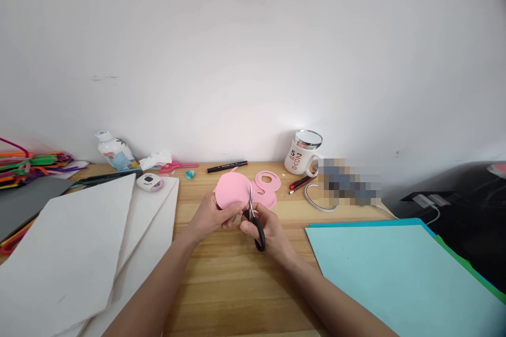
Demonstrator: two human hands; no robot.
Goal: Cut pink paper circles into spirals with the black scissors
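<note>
Head view, looking down past two bare forearms at a wooden table (221, 284) against a pale wall. Pinching a rounded pink sheet (232, 188) in the left hand (209, 216), thumb on top near its lower right edge, just above the middle of the table. Grasping black-handled scissors (259, 234) in the right hand (274, 234), blades pointing away, along the right edge of the sheet. Too small to tell how far apart the blades stand.

Just right of the blades, a pink piece with cut-out openings (270, 197); unclear whether joined to the sheet or separate. Possible trouble: snipping into this piece too, from overlap close to the blades. Also at risk: a nicked left fingertip, from a grip so near the scissors' pivot. Likely to bend or twist at the far side, for lack of visible support there, giving a jagged or wandering edge.

Farther off, a black marker (227, 167) beyond the sheet, and to the far right a white mug (297, 159) beside red-and-black pens (302, 183) and a looped cable (318, 205). Possible snag or knock there from a wide swing of the right hand. Stacked white sheets (79, 231) at left, pale teal sheets (379, 258) at right.
</note>
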